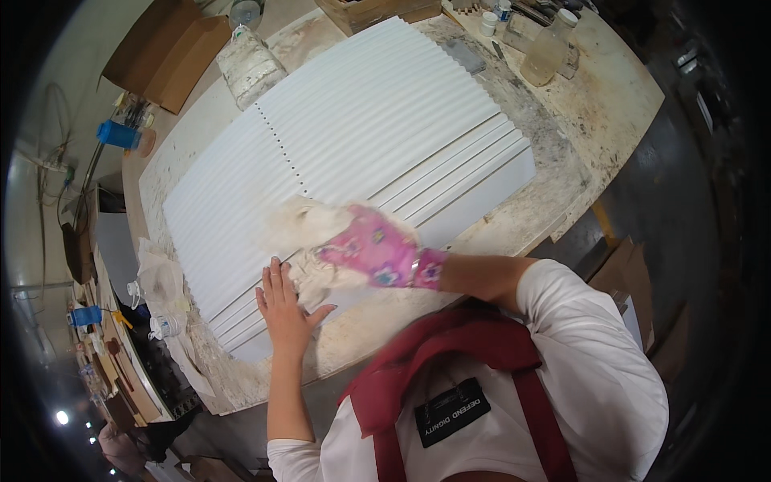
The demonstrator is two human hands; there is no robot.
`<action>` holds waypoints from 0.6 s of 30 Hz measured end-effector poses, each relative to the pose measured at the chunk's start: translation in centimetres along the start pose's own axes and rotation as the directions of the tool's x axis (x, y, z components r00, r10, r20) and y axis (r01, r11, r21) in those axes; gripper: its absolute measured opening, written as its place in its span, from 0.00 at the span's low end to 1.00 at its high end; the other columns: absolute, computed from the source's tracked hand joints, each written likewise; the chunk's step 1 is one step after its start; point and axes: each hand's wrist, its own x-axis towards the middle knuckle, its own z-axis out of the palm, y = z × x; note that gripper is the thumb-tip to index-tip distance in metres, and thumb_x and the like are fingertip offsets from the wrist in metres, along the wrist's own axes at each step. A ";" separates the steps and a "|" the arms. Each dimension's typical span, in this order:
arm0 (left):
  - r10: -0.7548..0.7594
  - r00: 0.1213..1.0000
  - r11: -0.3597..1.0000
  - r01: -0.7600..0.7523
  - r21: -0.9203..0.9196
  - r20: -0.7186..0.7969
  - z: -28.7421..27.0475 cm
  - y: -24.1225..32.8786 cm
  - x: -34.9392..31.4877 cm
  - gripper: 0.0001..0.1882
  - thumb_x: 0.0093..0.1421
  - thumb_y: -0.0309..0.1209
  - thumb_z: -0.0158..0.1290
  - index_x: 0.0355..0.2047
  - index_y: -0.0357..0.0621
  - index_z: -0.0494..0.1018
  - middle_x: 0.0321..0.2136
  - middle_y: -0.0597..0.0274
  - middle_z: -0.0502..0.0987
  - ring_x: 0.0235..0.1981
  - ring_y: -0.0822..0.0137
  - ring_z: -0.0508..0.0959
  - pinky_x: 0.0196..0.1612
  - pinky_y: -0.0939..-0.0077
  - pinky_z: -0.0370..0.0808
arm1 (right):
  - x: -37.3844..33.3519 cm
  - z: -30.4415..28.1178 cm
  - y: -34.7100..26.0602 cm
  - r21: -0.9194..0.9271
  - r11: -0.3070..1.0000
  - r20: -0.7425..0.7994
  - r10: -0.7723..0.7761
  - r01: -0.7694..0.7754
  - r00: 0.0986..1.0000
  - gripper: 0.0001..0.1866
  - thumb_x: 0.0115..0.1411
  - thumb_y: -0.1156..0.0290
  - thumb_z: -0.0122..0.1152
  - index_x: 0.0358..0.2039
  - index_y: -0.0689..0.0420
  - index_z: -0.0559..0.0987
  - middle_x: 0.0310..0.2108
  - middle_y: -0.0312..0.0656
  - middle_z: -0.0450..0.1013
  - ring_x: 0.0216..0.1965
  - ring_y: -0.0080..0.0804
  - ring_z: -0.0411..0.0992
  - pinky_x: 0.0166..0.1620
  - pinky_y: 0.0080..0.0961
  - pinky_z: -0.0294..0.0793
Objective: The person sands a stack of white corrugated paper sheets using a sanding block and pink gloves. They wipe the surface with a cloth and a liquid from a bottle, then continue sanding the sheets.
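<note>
A large white ribbed panel (385, 96) lies across the worktable, with a line of small dark holes running over its ribs. My bare left hand (283, 312) rests flat on the panel's near edge, thumb and fingers apart. To its right, my right hand (376, 245) wears a pink flowered glove. It presses a bunched cream cloth (313, 273) onto the ribs near the row of holes. Motion blurs the cloth's far part, and the gloved fingertips are hidden in it.
The worktable (554, 201) has a stained, whitish top. At the back stand a cardboard box (165, 56), a white-smeared bag (249, 66) and a clear jug (550, 50) of yellowish liquid. A blue-topped container (119, 134) sits at the left; crumpled plastic sheeting (165, 281) drapes the left edge.
</note>
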 end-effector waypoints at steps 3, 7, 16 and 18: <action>0.015 0.998 1.000 -0.015 -0.002 -0.061 1.0 -0.3 -0.5 0.60 0.37 0.63 0.60 0.64 0.38 0.54 0.66 0.51 0.53 0.67 0.47 0.52 0.63 0.45 0.50 | -3.0 -4.1 4.8 -0.140 0.957 0.097 0.267 -0.252 0.959 0.28 0.53 0.63 0.57 0.58 0.38 0.70 0.49 0.37 0.73 0.48 0.33 0.71 0.60 0.46 0.58; 0.038 0.995 0.999 -0.040 -0.016 -0.095 0.8 -0.1 0.2 0.60 0.37 0.62 0.61 0.64 0.38 0.54 0.66 0.51 0.52 0.66 0.47 0.53 0.64 0.46 0.50 | -13.2 -10.6 18.8 -0.263 0.665 -0.340 0.614 -0.699 0.712 0.23 0.56 0.65 0.57 0.53 0.53 0.72 0.40 0.41 0.75 0.41 0.32 0.73 0.46 0.32 0.70; -0.003 0.999 1.000 0.002 -0.013 -0.034 0.2 -0.1 0.4 0.59 0.38 0.62 0.61 0.64 0.41 0.54 0.67 0.52 0.52 0.67 0.50 0.52 0.63 0.45 0.50 | -1.1 -3.9 5.2 0.100 0.982 -0.016 0.165 -0.163 0.986 0.18 0.52 0.73 0.52 0.45 0.50 0.76 0.51 0.45 0.69 0.57 0.45 0.64 0.62 0.42 0.58; -0.015 1.000 1.000 0.015 -0.010 -0.020 0.4 -0.4 -0.1 0.59 0.37 0.62 0.61 0.64 0.41 0.54 0.67 0.52 0.52 0.67 0.49 0.52 0.63 0.45 0.51 | -0.8 -2.5 3.0 -0.033 0.999 0.053 0.008 -0.006 0.999 0.28 0.54 0.71 0.51 0.57 0.47 0.68 0.57 0.46 0.64 0.60 0.44 0.60 0.65 0.46 0.53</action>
